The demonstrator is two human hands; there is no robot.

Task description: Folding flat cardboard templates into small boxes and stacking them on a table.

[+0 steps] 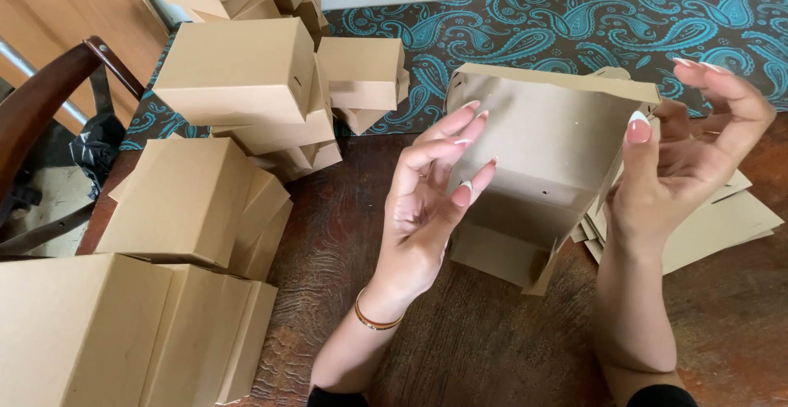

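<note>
The flat cardboard stack (pixel 722 222) lies mostly hidden behind the right hand (pixel 681 169); the bottom-left folded box (pixel 74 333) is cut off by the frame's edge

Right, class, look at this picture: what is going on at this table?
A person is folding a flat brown cardboard blank into a box over a dark wooden table. The left hand and the right hand sit at its two sides, fingers spread, with the side walls partly raised. A pile of finished boxes stands to the left, and more flat blanks lie under the right hand.
</note>
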